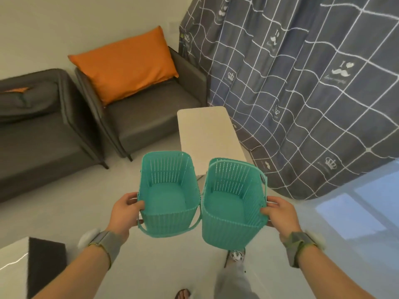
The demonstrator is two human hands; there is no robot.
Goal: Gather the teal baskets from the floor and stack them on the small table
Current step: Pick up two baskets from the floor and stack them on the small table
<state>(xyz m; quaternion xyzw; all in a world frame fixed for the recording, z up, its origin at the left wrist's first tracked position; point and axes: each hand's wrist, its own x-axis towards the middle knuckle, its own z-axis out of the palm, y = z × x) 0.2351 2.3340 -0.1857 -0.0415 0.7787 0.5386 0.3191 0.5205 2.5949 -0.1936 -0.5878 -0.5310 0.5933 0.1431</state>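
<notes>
I hold two teal slatted plastic baskets side by side in the air, both upright and empty, their inner walls touching. My left hand (125, 212) grips the left rim of the left basket (169, 196), whose handle hangs down below it. My right hand (279, 214) grips the right rim of the right basket (233, 206), whose handle lies along its rim. The small white table (207, 132) stands just beyond the baskets, its top bare.
Two dark grey armchairs (149, 117) stand at the left of the table, one with an orange cushion (125, 63). A grey checked curtain (302, 83) hangs at the right. A dark box (45, 262) sits at the lower left. My feet (235, 255) stand on pale floor.
</notes>
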